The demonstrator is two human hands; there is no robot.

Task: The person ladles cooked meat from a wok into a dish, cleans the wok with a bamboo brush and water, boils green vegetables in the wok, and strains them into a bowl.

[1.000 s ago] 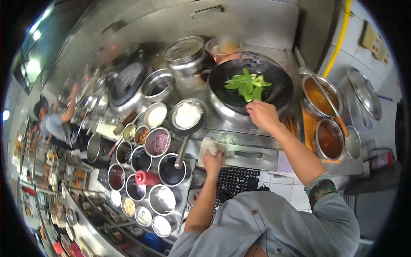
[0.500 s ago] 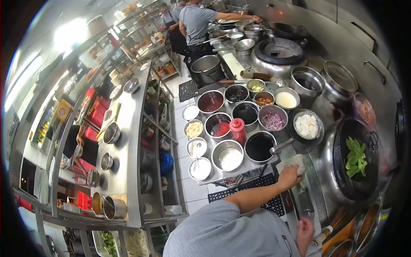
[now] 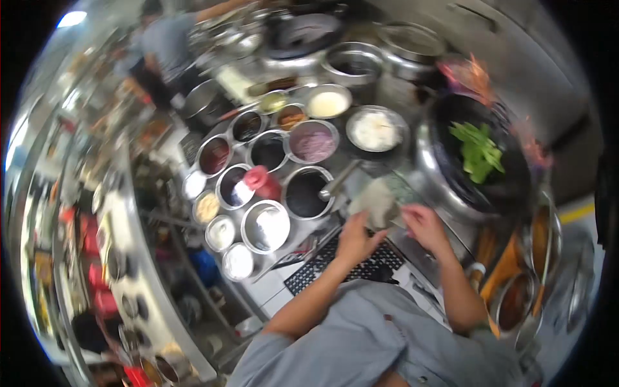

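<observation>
A folded pale cloth (image 3: 374, 200) lies on the steel counter edge beside the wok station. My left hand (image 3: 356, 240) has its fingers at the near edge of the cloth and seems to grip it, thumb out to the side. To the right of the cloth, my right hand (image 3: 425, 227) is held with loosely bent fingers, apart from each other; nothing shows in it. A ladle (image 3: 338, 180) rests in a pot of dark sauce (image 3: 308, 193) just beyond the cloth. Green leaves (image 3: 477, 151) lie in the black wok (image 3: 445, 129) at the right.
Several metal pots and bowls of sauces crowd the left cart, with a red squeeze bottle (image 3: 264, 182) among them. A bowl of white food (image 3: 377, 129) stands near the wok. Sieves (image 3: 516, 300) are at lower right. A person (image 3: 167, 42) works at far left.
The view has turned and dropped closer, with blur. My right hand has risen from low beside the counter to near the cloth. My left hand has shifted to the cloth's near edge.
</observation>
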